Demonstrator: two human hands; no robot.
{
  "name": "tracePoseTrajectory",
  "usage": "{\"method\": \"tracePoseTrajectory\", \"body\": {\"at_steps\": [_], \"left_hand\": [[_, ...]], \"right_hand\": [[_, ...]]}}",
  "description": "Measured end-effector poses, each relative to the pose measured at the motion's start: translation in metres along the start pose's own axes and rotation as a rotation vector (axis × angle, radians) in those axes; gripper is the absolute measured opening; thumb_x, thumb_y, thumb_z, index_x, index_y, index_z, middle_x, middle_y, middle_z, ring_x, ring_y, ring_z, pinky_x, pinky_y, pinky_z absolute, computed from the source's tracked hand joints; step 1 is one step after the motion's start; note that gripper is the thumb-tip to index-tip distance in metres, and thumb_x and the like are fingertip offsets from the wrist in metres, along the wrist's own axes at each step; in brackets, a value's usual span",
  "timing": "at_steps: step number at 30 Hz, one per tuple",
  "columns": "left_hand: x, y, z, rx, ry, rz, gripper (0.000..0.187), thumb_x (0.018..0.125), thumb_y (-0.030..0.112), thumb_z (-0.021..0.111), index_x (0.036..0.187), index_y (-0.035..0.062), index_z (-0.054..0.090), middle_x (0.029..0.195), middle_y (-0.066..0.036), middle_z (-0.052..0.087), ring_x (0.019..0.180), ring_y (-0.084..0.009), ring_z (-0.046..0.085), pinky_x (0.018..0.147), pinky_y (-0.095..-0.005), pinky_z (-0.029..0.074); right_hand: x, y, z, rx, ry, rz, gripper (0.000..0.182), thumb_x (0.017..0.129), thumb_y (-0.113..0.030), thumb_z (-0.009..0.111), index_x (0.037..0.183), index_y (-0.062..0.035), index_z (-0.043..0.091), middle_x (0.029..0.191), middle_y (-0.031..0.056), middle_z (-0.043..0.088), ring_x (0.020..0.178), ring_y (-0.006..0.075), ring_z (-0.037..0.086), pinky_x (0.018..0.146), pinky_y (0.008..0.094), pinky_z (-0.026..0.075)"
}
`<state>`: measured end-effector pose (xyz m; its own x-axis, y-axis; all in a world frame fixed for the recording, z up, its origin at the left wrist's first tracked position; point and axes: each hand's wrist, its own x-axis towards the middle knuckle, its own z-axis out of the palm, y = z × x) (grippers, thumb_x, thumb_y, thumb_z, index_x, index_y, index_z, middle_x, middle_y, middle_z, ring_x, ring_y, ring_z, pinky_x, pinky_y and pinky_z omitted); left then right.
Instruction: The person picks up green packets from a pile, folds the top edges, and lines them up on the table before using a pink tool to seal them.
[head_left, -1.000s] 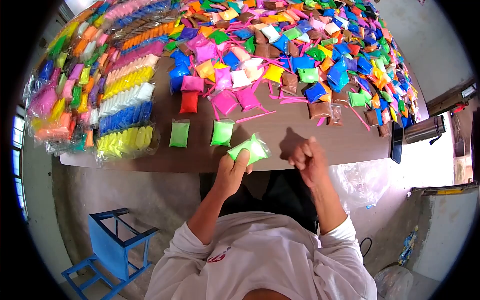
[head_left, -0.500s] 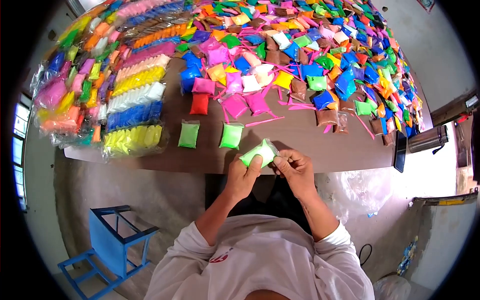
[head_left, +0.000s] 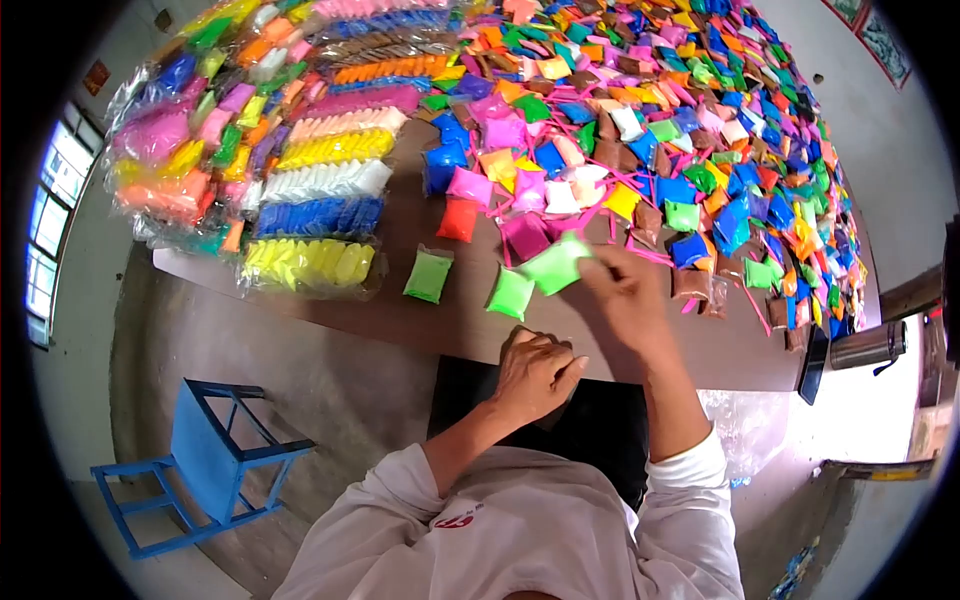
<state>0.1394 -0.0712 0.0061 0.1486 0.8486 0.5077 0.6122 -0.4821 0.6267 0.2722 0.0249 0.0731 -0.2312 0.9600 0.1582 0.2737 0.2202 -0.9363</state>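
My right hand (head_left: 632, 292) is over the table, its fingers closed at the edge of a light green clay packet (head_left: 553, 266), slightly smeared by motion. This packet is close beside a second green packet (head_left: 511, 293) on the tabletop. A third green packet (head_left: 428, 276) lies further left, apart from them. At the table's front edge rests my left hand (head_left: 538, 378), its fingers curled in and nothing seen in it. Just behind the green packets are a magenta packet (head_left: 526, 236) and a red packet (head_left: 458, 220).
A large heap of coloured packets (head_left: 700, 130) with pink plastic sticks covers the back and right of the brown table (head_left: 460, 325). Clear bags of sorted packets (head_left: 310, 262) are stacked at left. A metal flask (head_left: 868, 345) is at far right; a blue stool (head_left: 205, 460) is on the floor.
The green packet has left my left hand and moved forward with my right hand toward the other green packets. My left hand has dropped back to the table edge. The view has shifted.
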Motion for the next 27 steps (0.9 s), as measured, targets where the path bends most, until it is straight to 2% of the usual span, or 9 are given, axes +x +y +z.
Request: {"method": "tracePoseTrajectory", "body": {"at_steps": [1,7,9,10,11,14,16,24,27], "left_hand": [[0.0,0.001,0.001,0.008,0.011,-0.002,0.032,0.087,0.023,0.064,0.061,0.0067,0.054,0.06,-0.008,0.056,0.064,-0.0275,0.058,0.071,-0.0407,0.039],[-0.007,-0.004,0.0,-0.018,0.007,-0.003,0.025,0.082,0.02,0.068,0.064,0.0076,0.057,0.062,-0.007,0.056,0.063,-0.0259,0.057,0.07,-0.0401,0.04],[-0.006,-0.006,-0.001,-0.039,0.025,0.006,0.017,0.08,0.018,0.069,0.069,0.0084,0.061,0.068,-0.006,0.06,0.067,-0.025,0.058,0.071,-0.0399,0.04],[-0.006,-0.005,-0.002,-0.047,0.018,0.016,0.01,0.079,0.017,0.068,0.077,0.008,0.064,0.074,-0.006,0.063,0.073,-0.0258,0.06,0.074,-0.0395,0.041],[-0.005,-0.004,-0.003,-0.057,0.009,0.026,0.01,0.079,0.015,0.068,0.085,0.0077,0.067,0.081,-0.006,0.065,0.078,-0.0265,0.062,0.076,-0.0391,0.043],[-0.006,-0.003,-0.004,-0.047,-0.027,-0.006,0.013,0.077,0.014,0.068,0.089,0.0081,0.068,0.084,-0.006,0.066,0.081,-0.0262,0.062,0.077,-0.0393,0.043],[-0.007,-0.006,-0.001,-0.046,-0.015,0.003,0.012,0.078,0.015,0.069,0.087,0.0089,0.068,0.082,-0.005,0.066,0.08,-0.0242,0.062,0.077,-0.0393,0.042],[-0.006,-0.005,0.001,-0.042,0.024,0.061,0.014,0.077,0.014,0.071,0.089,0.0091,0.068,0.086,-0.005,0.067,0.084,-0.0233,0.063,0.08,-0.0397,0.041],[-0.004,-0.003,0.0,-0.055,0.059,0.059,0.015,0.071,0.01,0.071,0.086,0.008,0.066,0.08,-0.007,0.066,0.078,-0.0286,0.063,0.076,-0.0421,0.043]], "right_hand": [[0.01,-0.002,0.014,-0.105,-0.14,-0.093,0.023,0.087,-0.018,0.069,0.107,-0.0062,0.07,0.081,0.008,0.069,0.069,0.013,0.06,0.065,0.0279,0.047],[0.045,-0.015,0.09,-0.528,-0.409,-0.151,0.023,0.084,-0.024,0.071,0.1,-0.0078,0.072,0.082,0.012,0.069,0.074,0.026,0.066,0.068,0.0371,0.05],[0.048,-0.012,0.103,-0.649,-0.394,-0.167,0.018,0.083,-0.027,0.068,0.091,-0.011,0.071,0.084,0.0142,0.069,0.085,0.033,0.067,0.075,0.0482,0.05],[0.051,-0.012,0.106,-0.722,-0.401,-0.156,0.028,0.079,-0.027,0.075,0.101,-0.0099,0.071,0.086,0.0136,0.069,0.081,0.0336,0.067,0.074,0.0449,0.052],[0.049,-0.01,0.107,-0.724,-0.402,-0.156,0.028,0.079,-0.027,0.075,0.101,-0.0099,0.071,0.086,0.0136,0.069,0.081,0.0336,0.067,0.074,0.0449,0.052],[0.041,-0.004,0.1,-0.629,-0.19,-0.284,0.02,0.079,-0.02,0.073,0.095,-0.008,0.068,0.092,0.0146,0.067,0.085,0.0341,0.065,0.074,0.0456,0.051],[0.034,-0.005,0.087,-0.579,-0.219,-0.201,0.032,0.076,-0.02,0.077,0.103,-0.0065,0.067,0.094,0.0149,0.066,0.088,0.0356,0.065,0.073,0.0454,0.051],[0.008,0.011,0.065,-0.498,-0.255,-0.226,0.031,0.078,-0.014,0.075,0.105,-0.0035,0.067,0.095,0.0179,0.064,0.089,0.038,0.063,0.077,0.0461,0.051],[0.012,0.015,0.074,-0.458,-0.267,-0.27,0.028,0.078,-0.012,0.073,0.104,-0.0018,0.067,0.096,0.0186,0.063,0.092,0.0384,0.062,0.079,0.0466,0.051]]}}
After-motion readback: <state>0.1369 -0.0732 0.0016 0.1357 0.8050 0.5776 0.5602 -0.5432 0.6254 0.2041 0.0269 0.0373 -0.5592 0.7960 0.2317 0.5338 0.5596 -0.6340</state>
